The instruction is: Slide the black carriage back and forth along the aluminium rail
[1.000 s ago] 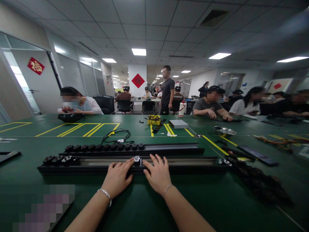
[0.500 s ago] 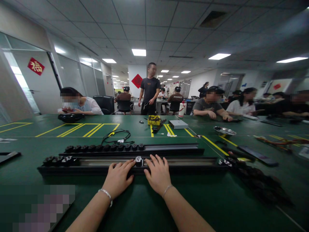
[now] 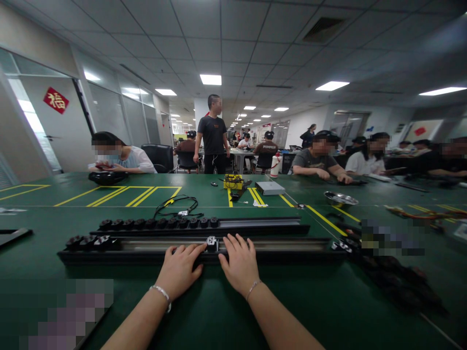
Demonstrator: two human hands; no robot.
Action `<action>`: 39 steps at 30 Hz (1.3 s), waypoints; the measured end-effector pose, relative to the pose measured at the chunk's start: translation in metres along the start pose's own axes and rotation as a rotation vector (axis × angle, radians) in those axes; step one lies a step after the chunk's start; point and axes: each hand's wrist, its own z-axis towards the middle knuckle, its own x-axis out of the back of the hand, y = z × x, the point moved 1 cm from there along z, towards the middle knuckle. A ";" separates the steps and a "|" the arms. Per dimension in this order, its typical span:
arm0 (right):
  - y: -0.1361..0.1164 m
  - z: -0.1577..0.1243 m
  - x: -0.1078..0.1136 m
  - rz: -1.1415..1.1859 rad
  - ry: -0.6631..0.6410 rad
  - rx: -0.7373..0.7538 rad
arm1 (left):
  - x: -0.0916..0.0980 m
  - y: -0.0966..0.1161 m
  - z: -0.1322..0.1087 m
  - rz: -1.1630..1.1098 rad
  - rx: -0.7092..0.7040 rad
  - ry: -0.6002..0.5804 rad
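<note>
Two long black rails lie across the green table. My left hand (image 3: 180, 270) and my right hand (image 3: 239, 262) rest side by side on the near rail (image 3: 284, 249), fingers stretched out over it. Between their fingertips sits a small black and silver slider (image 3: 210, 241) in the rail's groove. Three more sliders (image 3: 87, 241) are bunched at the near rail's left end. The far rail (image 3: 262, 223) carries a row of several black sliders (image 3: 156, 223) on its left half.
A black cable (image 3: 177, 205) lies behind the rails. Further back stand a yellow device (image 3: 233, 181), a grey box (image 3: 270, 187) and a metal bowl (image 3: 340, 198). A heap of dark parts (image 3: 397, 282) lies to the right. Seated people line the far side; one person stands.
My hands have stayed on the near rail, with the slider shifted slightly to the right. The standing person behind the table has walked to the left.
</note>
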 end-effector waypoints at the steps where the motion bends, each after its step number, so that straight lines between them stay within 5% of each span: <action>1: -0.001 0.000 0.001 -0.001 -0.002 -0.005 | 0.000 0.000 0.000 0.004 0.001 0.000; 22: -0.013 -0.006 0.004 0.016 -0.104 0.189 | 0.001 0.001 0.000 0.001 0.010 -0.017; 39: -0.015 -0.005 0.005 0.068 -0.057 0.165 | -0.002 -0.001 -0.002 -0.003 -0.005 0.018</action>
